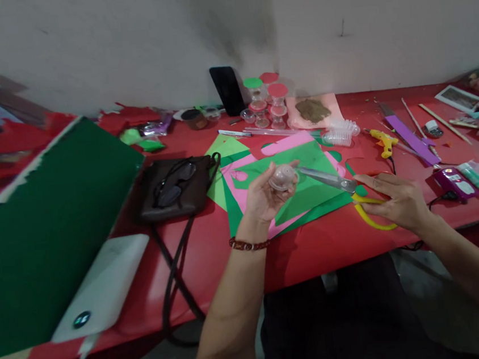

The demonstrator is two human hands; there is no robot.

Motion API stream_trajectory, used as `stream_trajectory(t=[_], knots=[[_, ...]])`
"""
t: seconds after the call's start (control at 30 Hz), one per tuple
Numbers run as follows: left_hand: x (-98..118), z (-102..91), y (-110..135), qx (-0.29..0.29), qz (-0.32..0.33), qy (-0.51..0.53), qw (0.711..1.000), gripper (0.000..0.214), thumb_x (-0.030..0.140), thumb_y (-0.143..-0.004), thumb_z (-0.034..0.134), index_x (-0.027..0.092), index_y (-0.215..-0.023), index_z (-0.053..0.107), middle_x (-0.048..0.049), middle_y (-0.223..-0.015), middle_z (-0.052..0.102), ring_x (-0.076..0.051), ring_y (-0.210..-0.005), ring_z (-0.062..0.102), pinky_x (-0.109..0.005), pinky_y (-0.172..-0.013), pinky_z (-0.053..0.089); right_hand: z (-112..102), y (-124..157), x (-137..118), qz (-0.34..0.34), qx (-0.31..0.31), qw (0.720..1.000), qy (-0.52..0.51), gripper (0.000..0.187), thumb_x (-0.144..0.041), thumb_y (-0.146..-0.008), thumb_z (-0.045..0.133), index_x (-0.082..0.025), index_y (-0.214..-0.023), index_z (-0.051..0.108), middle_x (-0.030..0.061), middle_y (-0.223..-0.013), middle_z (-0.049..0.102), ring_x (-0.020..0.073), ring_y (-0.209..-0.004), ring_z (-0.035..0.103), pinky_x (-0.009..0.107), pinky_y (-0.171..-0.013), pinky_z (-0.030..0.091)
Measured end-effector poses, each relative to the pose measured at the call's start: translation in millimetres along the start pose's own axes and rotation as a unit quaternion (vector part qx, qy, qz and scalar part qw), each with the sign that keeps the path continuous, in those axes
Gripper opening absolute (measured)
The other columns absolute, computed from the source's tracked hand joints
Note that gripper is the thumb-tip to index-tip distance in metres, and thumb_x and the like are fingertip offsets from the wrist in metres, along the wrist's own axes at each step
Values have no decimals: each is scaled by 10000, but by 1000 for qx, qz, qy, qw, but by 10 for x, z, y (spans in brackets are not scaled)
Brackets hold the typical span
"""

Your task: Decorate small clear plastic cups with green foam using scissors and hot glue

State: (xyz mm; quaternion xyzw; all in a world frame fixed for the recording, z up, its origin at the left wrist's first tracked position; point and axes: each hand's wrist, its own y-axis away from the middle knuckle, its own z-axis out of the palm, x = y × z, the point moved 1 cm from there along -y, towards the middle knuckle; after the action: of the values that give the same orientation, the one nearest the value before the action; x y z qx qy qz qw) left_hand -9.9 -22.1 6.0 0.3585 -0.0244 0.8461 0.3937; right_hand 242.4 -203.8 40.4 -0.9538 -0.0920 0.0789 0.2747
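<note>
In my left hand (262, 197) sits a small clear plastic cup (283, 178), its rounded end turned up and my fingers curled round it. My right hand (400, 200) grips scissors (329, 179) by their yellow handles (372, 220). The blades look closed, and their tip reaches to the right side of the cup; whether it touches cannot be made out. Beneath both lie overlapping sheets of green paper (311, 206) and pink paper (235, 194), some with rounded cut-outs.
Behind the paper stand several small clear containers with red and green tops (277, 91) and a phone (230, 92). A yellow glue gun (383, 141) lies to the right. On the left are a dark bag with sunglasses (172, 189), a white power bank (105, 285) and a green board (57, 233).
</note>
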Motion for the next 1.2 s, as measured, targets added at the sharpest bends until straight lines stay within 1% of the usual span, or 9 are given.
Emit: stream_trajectory(t=[0.13, 0.33, 0.47, 0.57, 0.73, 0.9, 1.03, 1.1, 1.2], knots=[[5, 42, -13, -8, -19, -34, 999, 514, 508, -965, 646, 37, -1132, 771, -57, -625, 668, -88, -448, 529, -188, -425, 412, -26, -41, -52, -19, 5, 1000, 15, 418, -373, -956, 721, -204, -1337, 750, 41, -933, 802, 142, -714, 731, 262, -638, 530], [-10, 90, -24, 7, -14, -90, 996, 547, 602, -979, 598, 85, -934, 771, -28, -551, 606, -53, -366, 413, -188, -378, 275, -24, -67, -96, -29, -5, 999, 37, 387, -357, -967, 686, -217, -1319, 765, 49, -916, 797, 151, -740, 721, 272, -644, 509], [-13, 97, -20, 31, -6, -115, 993, 525, 610, -972, 599, 125, -814, 722, -21, -526, 585, -44, -349, 381, -181, -382, 227, -10, -56, -93, -38, -10, 998, 52, 389, -366, -971, 673, -243, -1329, 767, 30, -850, 761, 146, -702, 680, 272, -625, 475], [-17, 99, -23, 46, -9, -119, 992, 513, 606, -968, 592, 144, -767, 683, -12, -502, 560, -46, -343, 362, -176, -382, 202, -10, -55, -80, -52, -14, 996, 65, 374, -380, -993, 665, -232, -1319, 774, 28, -819, 735, 138, -673, 643, 272, -617, 450], [-37, 115, -33, 43, -46, -127, 990, 528, 596, -996, 496, 159, -742, 651, 1, -442, 506, -47, -305, 260, -184, -366, 151, 13, -46, 4, -66, -36, 995, 63, 420, -455, -1014, 665, -254, -1374, 741, 9, -823, 722, 130, -636, 609, 286, -584, 410], [-52, 120, -33, 58, -37, -128, 989, 515, 615, -975, 536, 166, -738, 626, 10, -441, 506, -43, -307, 254, -180, -367, 140, 80, -38, 40, -69, -45, 995, 60, 416, -453, -1046, 622, -246, -1389, 731, 19, -805, 718, 147, -621, 601, 304, -580, 410], [-66, 108, -39, 70, -38, -133, 988, 528, 627, -981, 525, 164, -750, 632, -1, -439, 526, -46, -301, 262, -185, -367, 130, 136, -28, 33, -91, -39, 992, 78, 416, -433, -1099, 530, -203, -1387, 721, 31, -884, 765, 143, -672, 639, 300, -605, 429], [-72, 97, -46, 75, -39, -133, 988, 533, 630, -980, 529, 163, -743, 630, -8, -440, 534, -48, -301, 272, -184, -366, 126, 150, -20, 43, -95, -41, 991, 82, 412, -425, -1095, 543, -204, -1398, 714, 22, -882, 770, 136, -674, 644, 294, -604, 430], [-76, 85, -57, 74, -37, -132, 988, 543, 636, -967, 547, 157, -725, 637, -17, -447, 535, -49, -305, 291, -182, -366, 120, 159, -4, 54, -72, -55, 994, 66, 401, -432, -1060, 612, -239, -1394, 719, 11, -858, 774, 130, -654, 649, 279, -592, 444]])
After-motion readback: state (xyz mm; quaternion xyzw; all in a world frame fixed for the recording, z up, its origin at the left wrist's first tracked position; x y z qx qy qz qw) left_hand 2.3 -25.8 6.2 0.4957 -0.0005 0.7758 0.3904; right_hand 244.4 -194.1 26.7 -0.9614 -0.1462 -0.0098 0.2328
